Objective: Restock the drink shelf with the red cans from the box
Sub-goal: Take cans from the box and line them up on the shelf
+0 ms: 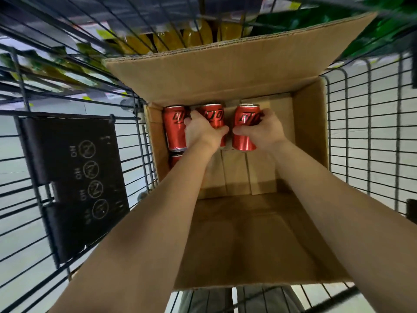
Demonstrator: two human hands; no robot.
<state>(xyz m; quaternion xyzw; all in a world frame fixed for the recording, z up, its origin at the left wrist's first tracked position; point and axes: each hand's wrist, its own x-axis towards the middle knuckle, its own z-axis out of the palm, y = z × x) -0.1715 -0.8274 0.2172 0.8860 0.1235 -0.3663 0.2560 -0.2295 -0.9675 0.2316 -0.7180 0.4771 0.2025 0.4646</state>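
An open cardboard box (pixel 309 123) sits inside a wire shopping cart. Both my arms reach down into it. My left hand (pixel 202 131) grips a red can (pixel 214 116) near the box's far wall. My right hand (pixel 262 131) grips another red can (pixel 244 129), which stands apart to the right. A third red can (pixel 174 129) stands in the far left corner, and a further red can (pixel 176 159) shows partly below it, half hidden by my left forearm. The box's floor to the right and near side is bare cardboard.
The cart's wire walls (pixel 365 132) enclose the box on all sides. A black folded seat flap with round symbols (pixel 76 177) hangs on the left. Beyond the cart's front, blurred shelves hold yellow bottles (pixel 171 39) and green packs (pixel 338 21).
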